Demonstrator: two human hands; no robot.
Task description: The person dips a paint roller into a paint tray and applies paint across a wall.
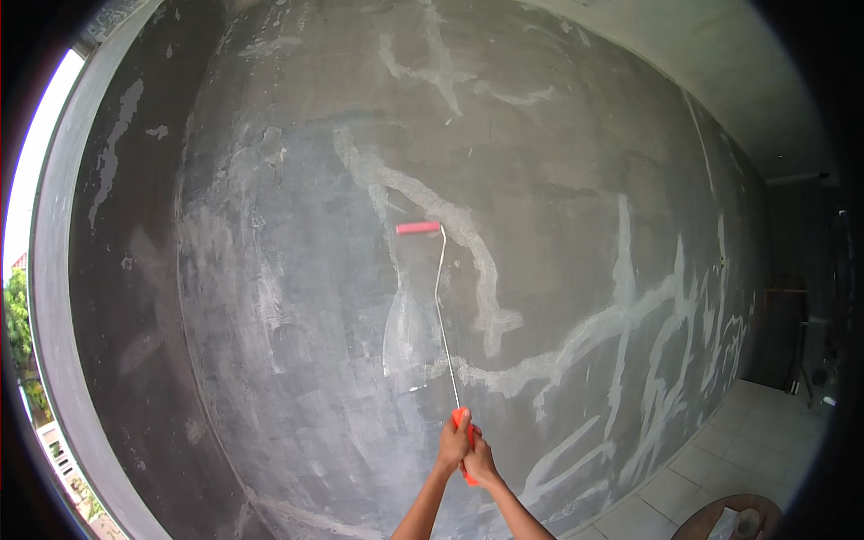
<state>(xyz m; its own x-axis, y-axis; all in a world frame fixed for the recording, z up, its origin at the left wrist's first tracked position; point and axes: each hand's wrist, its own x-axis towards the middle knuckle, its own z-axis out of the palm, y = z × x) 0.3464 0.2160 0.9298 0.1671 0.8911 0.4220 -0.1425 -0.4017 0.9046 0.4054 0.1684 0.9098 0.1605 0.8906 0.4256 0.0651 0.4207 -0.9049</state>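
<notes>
A paint roller with a pink-red sleeve reaches up the grey plastered wall. Its long bent metal rod runs down to an orange handle. My left hand grips the upper part of that handle, thumb along it. Just below and to the right, my right hand is wrapped around the same handle. The sleeve is slightly blurred and appears against the wall, beside a pale filler streak. Whitish streaked coating covers much of the wall's lower left.
A dark side wall meets this wall at the left, beside a bright opening with greenery. Pale floor tiles lie at lower right, with a round brown container holding items. Further right is a dim area.
</notes>
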